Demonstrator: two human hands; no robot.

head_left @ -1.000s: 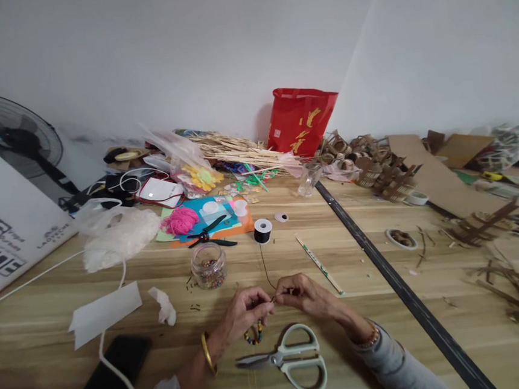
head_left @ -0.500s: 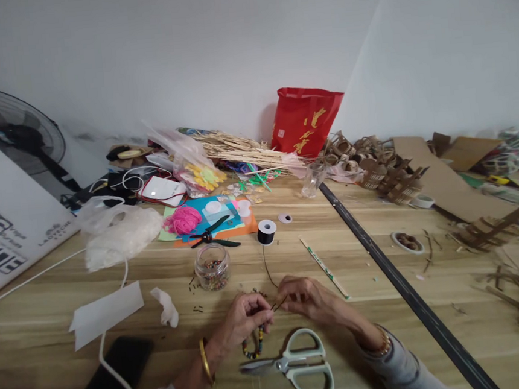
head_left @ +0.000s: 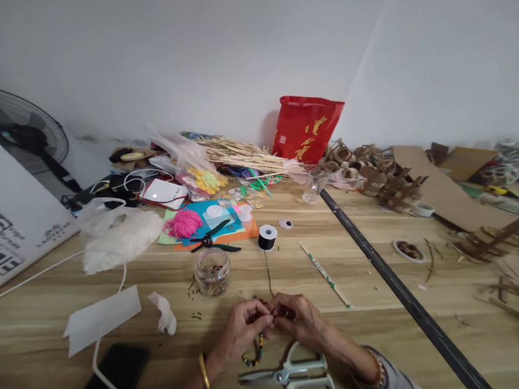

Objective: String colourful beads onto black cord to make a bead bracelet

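My left hand and my right hand meet low in the middle of the wooden table, fingertips pinched together. Between them runs a thin black cord that leads up to a black spool. A short strand of coloured beads hangs from my left hand's fingers onto the table. Just below my hands lie pale green scissors. A small glass jar of beads stands to the upper left of my left hand.
Black pliers and pink yarn lie on coloured sheets behind the jar. A black phone, white paper and a plastic bag sit left. A dark strip crosses the table; cardboard pieces and a red bag stand behind.
My two hands have drawn closer together, so the fingertips now touch over the cord. The view has tilted slightly, shifting everything a little lower in the frame.
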